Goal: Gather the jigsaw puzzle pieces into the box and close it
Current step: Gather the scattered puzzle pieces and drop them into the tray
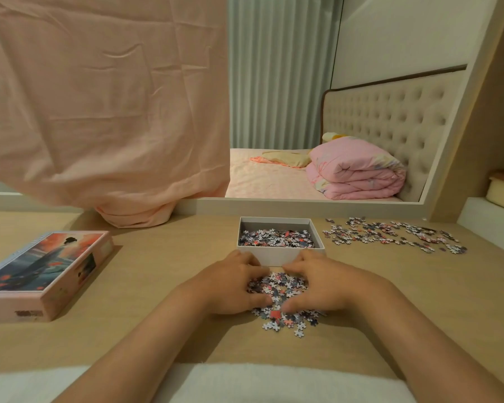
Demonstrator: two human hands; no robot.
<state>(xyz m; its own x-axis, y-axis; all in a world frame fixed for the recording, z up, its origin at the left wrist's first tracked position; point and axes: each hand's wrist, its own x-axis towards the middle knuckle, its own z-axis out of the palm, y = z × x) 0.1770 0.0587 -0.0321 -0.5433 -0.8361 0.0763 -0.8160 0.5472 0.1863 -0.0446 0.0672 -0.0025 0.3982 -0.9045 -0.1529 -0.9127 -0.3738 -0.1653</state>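
A white open box stands on the wooden desk, with a layer of jigsaw pieces inside. Just in front of it lies a small heap of puzzle pieces. My left hand and my right hand cup this heap from both sides, fingers curled around it and fingertips nearly meeting by the box's front wall. More loose pieces are scattered to the right of the box. The box lid, pink with a painted figure, lies at the left.
A pink cloth hangs over the left part of a mirror behind the desk. The mirror reflects a bed with a folded pink quilt. A white cushion edge runs along the near side.
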